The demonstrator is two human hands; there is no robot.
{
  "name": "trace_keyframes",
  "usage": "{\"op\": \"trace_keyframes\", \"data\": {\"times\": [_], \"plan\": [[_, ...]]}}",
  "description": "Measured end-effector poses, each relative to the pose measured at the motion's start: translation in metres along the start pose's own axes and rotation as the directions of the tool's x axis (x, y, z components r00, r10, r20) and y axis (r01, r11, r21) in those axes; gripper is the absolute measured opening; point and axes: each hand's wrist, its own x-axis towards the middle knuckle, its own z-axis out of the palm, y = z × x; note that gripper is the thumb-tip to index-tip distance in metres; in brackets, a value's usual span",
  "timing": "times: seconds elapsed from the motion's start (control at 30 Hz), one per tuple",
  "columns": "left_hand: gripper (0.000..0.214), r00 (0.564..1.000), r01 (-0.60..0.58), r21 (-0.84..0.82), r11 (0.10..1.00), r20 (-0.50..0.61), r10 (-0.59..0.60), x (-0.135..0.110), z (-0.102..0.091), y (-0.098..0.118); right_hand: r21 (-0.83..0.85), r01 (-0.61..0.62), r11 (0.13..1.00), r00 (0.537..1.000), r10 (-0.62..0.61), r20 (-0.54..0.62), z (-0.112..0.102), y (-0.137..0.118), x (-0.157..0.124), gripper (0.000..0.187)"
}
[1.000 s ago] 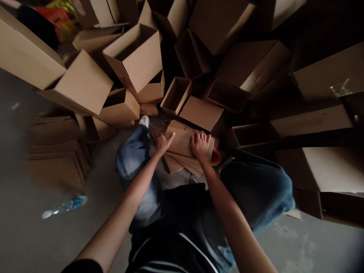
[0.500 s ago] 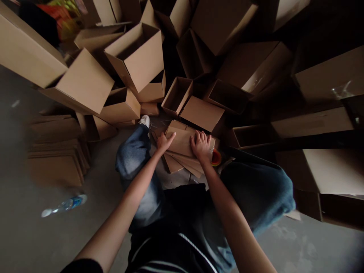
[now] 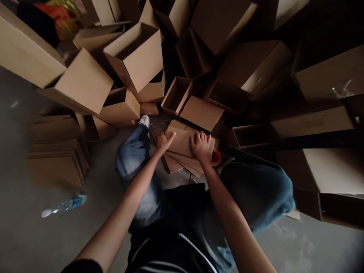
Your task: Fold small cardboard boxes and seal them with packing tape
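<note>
In the head view a folded cardboard box (image 3: pixel 182 143) lies on a small stack of flat cardboard (image 3: pixel 174 163) on the floor between my legs. My left hand (image 3: pixel 164 143) is at its left end, the thumb stretched over the top face and the fingers bent round the edge, partly hidden. My right hand (image 3: pixel 201 146) rests palm down on the right part of the box, fingers spread. Close by the right wrist is a red and orange roll of tape (image 3: pixel 216 157), partly covered by the cardboard and hand.
Many open cardboard boxes (image 3: pixel 142 57) are heaped ahead and to the right. A stack of flattened cardboard (image 3: pixel 54 167) sits on the left, with a plastic bottle (image 3: pixel 66 205) lying near it on the grey floor (image 3: pixel 31 242). My knees flank the work spot.
</note>
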Motion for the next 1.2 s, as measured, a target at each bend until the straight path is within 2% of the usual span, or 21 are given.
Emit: {"op": "trace_keyframes", "data": {"times": [0.9, 1.2], "plan": [[0.073, 0.999, 0.020, 0.008, 1.000, 0.036, -0.021, 0.0039, -0.0052, -0.0019, -0.012, 0.005, 1.000, 1.000, -0.005, 0.008, -0.0027, -0.0012, -0.0002, 0.049], [0.071, 0.999, -0.010, -0.019, 1.000, 0.034, 0.011, 0.0028, -0.0021, -0.0034, -0.018, 0.003, 1.000, 1.000, -0.003, -0.003, -0.0019, -0.0017, -0.0002, 0.049]]}}
